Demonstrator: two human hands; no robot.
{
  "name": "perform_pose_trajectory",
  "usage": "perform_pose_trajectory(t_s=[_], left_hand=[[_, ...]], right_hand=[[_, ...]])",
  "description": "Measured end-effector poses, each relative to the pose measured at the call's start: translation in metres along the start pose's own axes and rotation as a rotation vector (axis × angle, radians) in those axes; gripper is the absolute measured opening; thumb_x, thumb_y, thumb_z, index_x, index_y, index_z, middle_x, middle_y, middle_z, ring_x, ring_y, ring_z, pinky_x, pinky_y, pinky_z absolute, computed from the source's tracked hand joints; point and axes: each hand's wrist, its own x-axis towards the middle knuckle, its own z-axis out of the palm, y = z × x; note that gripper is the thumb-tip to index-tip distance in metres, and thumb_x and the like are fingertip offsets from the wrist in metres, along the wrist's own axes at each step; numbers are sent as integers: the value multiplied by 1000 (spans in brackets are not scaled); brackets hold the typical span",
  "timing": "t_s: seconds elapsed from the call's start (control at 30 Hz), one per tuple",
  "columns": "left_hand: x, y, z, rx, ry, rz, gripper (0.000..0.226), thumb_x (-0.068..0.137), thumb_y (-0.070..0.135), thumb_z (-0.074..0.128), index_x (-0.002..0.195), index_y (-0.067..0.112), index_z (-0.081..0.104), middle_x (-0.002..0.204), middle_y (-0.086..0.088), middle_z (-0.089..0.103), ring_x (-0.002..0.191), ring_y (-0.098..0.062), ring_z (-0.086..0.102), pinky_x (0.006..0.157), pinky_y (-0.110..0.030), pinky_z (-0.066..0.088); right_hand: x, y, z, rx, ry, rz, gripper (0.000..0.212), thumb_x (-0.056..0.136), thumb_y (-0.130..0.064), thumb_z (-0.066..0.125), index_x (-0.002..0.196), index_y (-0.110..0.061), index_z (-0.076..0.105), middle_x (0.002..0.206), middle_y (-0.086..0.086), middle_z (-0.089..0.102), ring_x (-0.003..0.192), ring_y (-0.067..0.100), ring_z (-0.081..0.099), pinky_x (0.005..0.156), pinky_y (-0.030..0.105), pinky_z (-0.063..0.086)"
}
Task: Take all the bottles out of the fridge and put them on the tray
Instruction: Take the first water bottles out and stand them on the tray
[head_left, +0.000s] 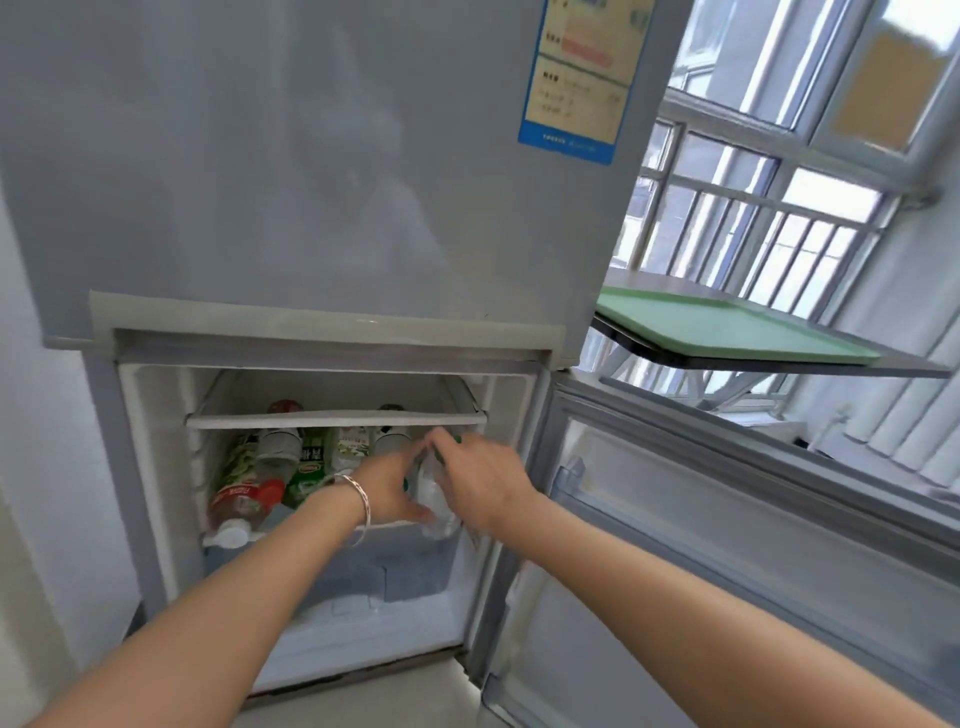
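Note:
The lower fridge compartment stands open, with several bottles lying on its middle shelf. A red-labelled bottle with a white cap lies at the left, a green-labelled bottle beside it. A clear plastic bottle sits at the shelf's right end. My left hand, with a bracelet at the wrist, holds its left side. My right hand grips its right side and top. The green tray lies bare on a shelf to the right of the fridge.
The open fridge door swings out at the right, below the tray's dark table. A glass shelf sits above the bottles. A clear drawer lies under them. A barred window is behind the tray.

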Motion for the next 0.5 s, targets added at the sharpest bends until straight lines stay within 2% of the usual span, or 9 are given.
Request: perform_pose_trajectory(t_s=[0.07,0.13,0.2,0.23,0.3,0.37,0.43,0.5], left_hand=[[-11,18,-12,-63,-11,34,85,53,49,82,128,35,46,123,9,61,109,-15,60,95,-36,51],[-21,37,-27,-190,31,57,68,58,41,86,118,30,57,112,8,66,102,-14,63,86,-29,53],[-33,58,-45,-272,50,86,57,62,36,86,112,24,60,99,8,67,92,-15,64,75,-24,50],[-38,68,-55,-299,56,103,57,61,38,85,110,24,61,96,8,66,89,-17,64,73,-26,50],[-48,88,-74,-318,65,117,59,61,44,84,112,24,60,102,7,64,93,-21,63,73,-32,55],[-58,111,-92,-349,55,127,60,66,44,80,117,24,58,113,6,58,101,-18,60,71,-32,58],[-63,137,-109,-412,58,170,59,70,42,78,121,20,56,118,1,58,104,-19,61,75,-35,60],[-67,168,-124,-452,108,245,58,74,42,75,122,16,55,114,-2,61,100,-21,65,81,-40,60]], right_hand=[[-6,-4,-35,28,-24,12,37,92,-27,53,125,-18,41,103,14,61,89,36,62,63,35,39],[-9,-6,-71,96,-18,72,38,90,-34,54,123,-19,42,105,14,63,91,35,61,67,35,40],[-15,-3,-104,210,-24,137,47,87,-39,59,125,-18,42,109,12,64,93,34,61,74,38,47],[-18,1,-116,290,-26,169,53,85,-39,62,128,-18,40,112,12,64,94,33,62,78,42,52],[-27,12,-143,479,-5,237,68,81,-37,65,137,-18,31,119,12,63,99,31,63,87,48,53],[-41,28,-167,651,-40,311,80,78,-28,66,144,-23,21,117,11,63,95,25,64,85,43,55],[-56,44,-185,678,-182,371,85,80,-17,68,148,-25,18,119,10,60,91,20,62,80,40,56],[-73,56,-194,683,-333,408,87,81,-14,74,149,-27,20,134,7,52,108,20,58,91,39,54]])
